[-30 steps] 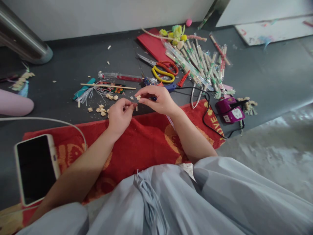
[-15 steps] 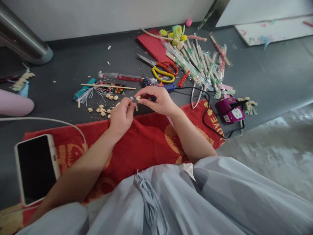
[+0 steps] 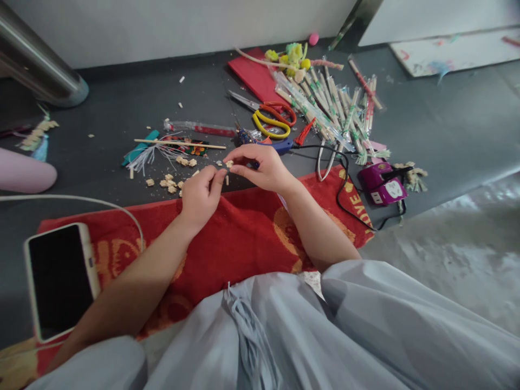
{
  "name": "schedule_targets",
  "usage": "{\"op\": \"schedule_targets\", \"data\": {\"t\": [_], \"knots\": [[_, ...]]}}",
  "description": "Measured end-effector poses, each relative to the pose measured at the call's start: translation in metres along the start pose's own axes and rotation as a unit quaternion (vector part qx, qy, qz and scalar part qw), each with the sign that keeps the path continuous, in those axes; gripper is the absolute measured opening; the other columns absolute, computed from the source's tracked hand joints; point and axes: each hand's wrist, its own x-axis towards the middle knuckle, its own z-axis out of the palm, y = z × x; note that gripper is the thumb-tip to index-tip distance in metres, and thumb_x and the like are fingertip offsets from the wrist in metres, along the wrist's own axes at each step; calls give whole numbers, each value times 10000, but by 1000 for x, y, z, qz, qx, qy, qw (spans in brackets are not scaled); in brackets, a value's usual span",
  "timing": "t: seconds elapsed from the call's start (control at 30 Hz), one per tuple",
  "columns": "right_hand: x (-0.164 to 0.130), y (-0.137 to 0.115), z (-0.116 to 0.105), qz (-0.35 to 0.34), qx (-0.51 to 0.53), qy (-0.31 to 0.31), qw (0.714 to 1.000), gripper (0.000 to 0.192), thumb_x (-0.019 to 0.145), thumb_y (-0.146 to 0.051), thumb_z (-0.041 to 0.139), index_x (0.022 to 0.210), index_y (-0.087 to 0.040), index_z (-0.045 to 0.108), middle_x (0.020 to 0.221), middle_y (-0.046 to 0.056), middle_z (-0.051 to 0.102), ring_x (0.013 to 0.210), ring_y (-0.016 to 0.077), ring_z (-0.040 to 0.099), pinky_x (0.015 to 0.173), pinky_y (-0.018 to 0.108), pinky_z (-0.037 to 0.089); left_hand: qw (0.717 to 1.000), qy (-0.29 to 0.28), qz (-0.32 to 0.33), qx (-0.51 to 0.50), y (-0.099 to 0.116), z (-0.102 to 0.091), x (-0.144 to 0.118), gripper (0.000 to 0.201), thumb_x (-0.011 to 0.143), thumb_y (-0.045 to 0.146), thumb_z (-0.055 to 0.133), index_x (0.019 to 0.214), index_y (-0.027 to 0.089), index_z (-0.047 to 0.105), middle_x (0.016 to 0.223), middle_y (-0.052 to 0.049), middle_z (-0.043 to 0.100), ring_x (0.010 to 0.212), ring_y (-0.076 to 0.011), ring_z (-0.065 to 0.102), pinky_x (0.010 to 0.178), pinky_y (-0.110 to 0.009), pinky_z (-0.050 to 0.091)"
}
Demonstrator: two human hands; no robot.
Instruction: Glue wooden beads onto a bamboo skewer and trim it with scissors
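Note:
My right hand (image 3: 262, 169) pinches a small cream knobbly piece (image 3: 229, 163) between thumb and forefinger. Close on its left, my left hand (image 3: 201, 197) is closed, thumb tip pressed to the curled forefinger; whatever is in that pinch is too small to make out. The two sets of fingertips are nearly together, with a short pale stick (image 3: 227, 180) just below them. More cream knobbly pieces (image 3: 168, 181) and crumbs lie left of my left hand. Behind my right hand a blue tool handle (image 3: 282, 145) with a black cord is partly hidden.
Red-and-yellow-handled scissors (image 3: 272, 122) lie beyond my hands, near many wrapped sticks (image 3: 325, 103). A thin wooden stick (image 3: 179, 143) rests across white strands (image 3: 148, 157). A red towel (image 3: 252, 233) spreads beneath my forearms. A phone (image 3: 60, 281) lies left; a purple power socket (image 3: 382, 184) stands right.
My left hand has shifted very slightly, its thumb now straighter along the forefinger. My right hand stays in place with the cream piece.

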Motion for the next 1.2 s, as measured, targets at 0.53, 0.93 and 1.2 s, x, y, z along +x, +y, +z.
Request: {"op": "schedule_targets", "data": {"t": [0.53, 0.93, 1.2], "knots": [[0, -1, -1, 4, -4, -6, 1000, 359, 928, -453, 545, 1014, -135, 688, 905, 50, 706, 759, 94, 617, 688, 212, 494, 989, 15, -117, -89, -7, 5, 3, 167, 743, 196, 640, 908, 182, 661, 510, 86, 417, 470, -73, 378, 529, -234, 311], [0, 0, -1, 5, -9, -2, 1000, 330, 923, -424, 554, 1022, -146, 702, 917, 44, 723, 748, 91, 617, 685, 209, 492, 978, 9, -127, -167, -3, 0, 5, 253, 842, 391, 616, 725, 171, 657, 515, 37, 493, 481, -87, 414, 487, -239, 309], [0, 1, 0, 12, -26, -14, 999, 369, 937, -456, 520, 1049, -154, 701, 990, 60, 729, 824, 112, 638, 726, 230, 498, 928, 22, -191, -319, -4, 4, 6, 449, 837, 620, 565, 735, 187, 625, 445, 82, 327, 354, -63, 258, 358, -234, 220]]}}
